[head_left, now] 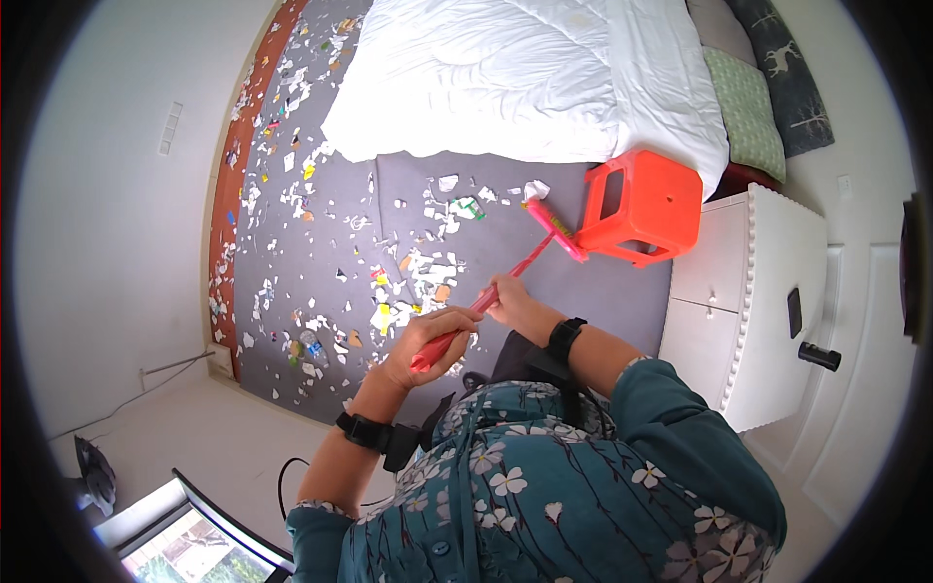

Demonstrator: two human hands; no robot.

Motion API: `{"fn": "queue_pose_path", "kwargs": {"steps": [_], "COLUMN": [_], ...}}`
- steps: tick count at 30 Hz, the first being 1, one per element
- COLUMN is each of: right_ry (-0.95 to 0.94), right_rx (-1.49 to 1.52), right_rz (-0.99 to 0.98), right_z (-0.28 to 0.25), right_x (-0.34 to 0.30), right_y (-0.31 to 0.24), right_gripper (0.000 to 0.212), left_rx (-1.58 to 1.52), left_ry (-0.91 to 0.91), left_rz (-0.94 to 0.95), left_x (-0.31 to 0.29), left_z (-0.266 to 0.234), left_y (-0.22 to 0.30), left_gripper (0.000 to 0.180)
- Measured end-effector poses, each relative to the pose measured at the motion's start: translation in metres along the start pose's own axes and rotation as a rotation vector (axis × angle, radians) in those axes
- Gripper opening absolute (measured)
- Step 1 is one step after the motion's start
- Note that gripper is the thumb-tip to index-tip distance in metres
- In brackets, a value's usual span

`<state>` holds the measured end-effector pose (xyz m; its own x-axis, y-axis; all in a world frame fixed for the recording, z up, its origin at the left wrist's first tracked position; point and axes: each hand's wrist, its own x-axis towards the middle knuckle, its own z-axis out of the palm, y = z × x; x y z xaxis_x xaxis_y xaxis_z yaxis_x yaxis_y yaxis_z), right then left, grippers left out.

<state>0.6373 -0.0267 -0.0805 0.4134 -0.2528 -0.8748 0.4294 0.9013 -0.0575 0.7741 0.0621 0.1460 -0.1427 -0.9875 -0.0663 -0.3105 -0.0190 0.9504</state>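
Both hands are curled closed around a pinkish-red long-handled plastic broom (pixel 531 260): the left hand (pixel 432 340) wraps the thick grip near its end, and the right hand (pixel 509 302) clasps the shaft farther down, nearer the bristles. The broom slants away from the body to a bright pink broom head (pixel 555 230), which is low by the floor, right beside a leg of an orange-red square plastic stool (pixel 671 223); whether they touch I cannot tell. To its left, torn white paper scraps (pixel 429 275) lie scattered over a smooth grey floor (pixel 617 296), with a green-and-white wrapper (pixel 470 207) and a clear plastic bottle with a blue label (pixel 312 346) among them; any lettering on these is too small to read. Beyond is a bed with a rumpled white quilt (pixel 505 73), and at its right a dark pillow (pixel 782 73) bears a pale deer figure. A white wooden cabinet (pixel 702 335) stands near the stool.
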Motion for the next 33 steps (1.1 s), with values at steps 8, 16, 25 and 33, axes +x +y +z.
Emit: {"fn": "queue_pose_path", "kwargs": {"steps": [8, 16, 25, 33], "right_ry": [-0.023, -0.032, -0.003, 0.010], "right_rx": [-0.191, -0.031, 0.032, -0.029], "right_rz": [0.304, 0.145, -0.123, 0.356], "right_z": [0.059, 0.063, 0.046, 0.092], "right_x": [-0.053, -0.062, 0.021, 0.009], "right_y": [0.065, 0.024, -0.046, 0.012], "right_gripper": [0.010, 0.010, 0.012, 0.008], "left_rx": [0.329, 0.340, -0.021, 0.157], "left_ry": [0.028, -0.004, 0.103, 0.266], "left_rz": [0.079, 0.178, 0.047, 0.048], "left_x": [-0.030, -0.008, 0.045, 0.021], "left_z": [-0.028, -0.037, -0.018, -0.050], "left_y": [0.059, 0.053, -0.020, 0.010], "left_gripper": [0.007, 0.015, 0.011, 0.005]}}
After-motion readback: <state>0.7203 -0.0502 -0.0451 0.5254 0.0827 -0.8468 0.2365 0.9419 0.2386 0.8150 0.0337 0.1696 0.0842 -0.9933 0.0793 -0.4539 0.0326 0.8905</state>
